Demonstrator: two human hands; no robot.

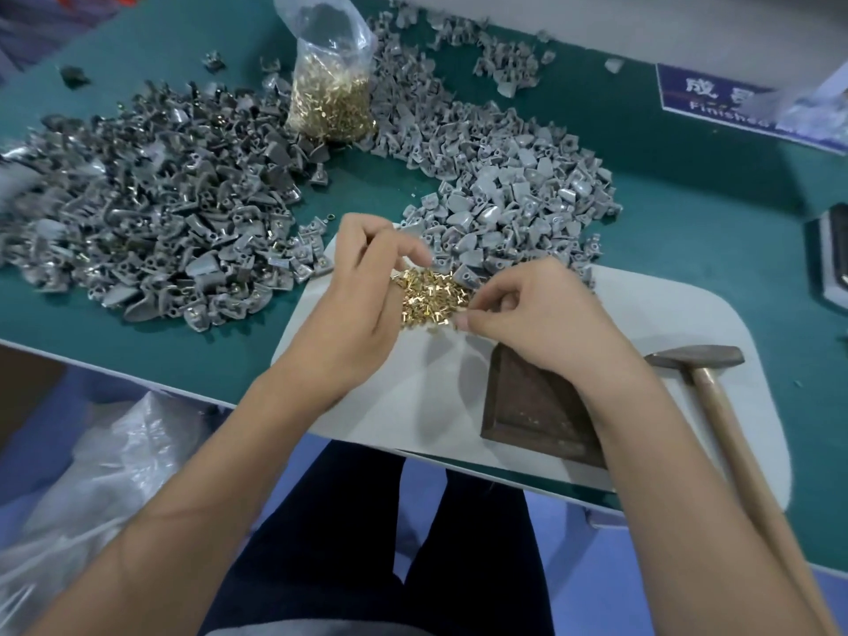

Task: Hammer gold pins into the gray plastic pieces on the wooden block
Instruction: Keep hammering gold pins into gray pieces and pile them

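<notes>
A heap of darker gray plastic pieces (pixel 151 195) is spread at the left of the teal table (pixel 688 185). The left hand (pixel 362 286) is curled beside a small pile of loose gold pins (pixel 429 293). A pin is apparently pinched in the right hand (pixel 537 314). The dark wooden block (pixel 527 406) and wooden-handled hammer (pixel 725 406) are seen rightward.

Two hands (pixel 362 286), one hammer (pixel 716 387), one block (pixel 527 406).
</notes>
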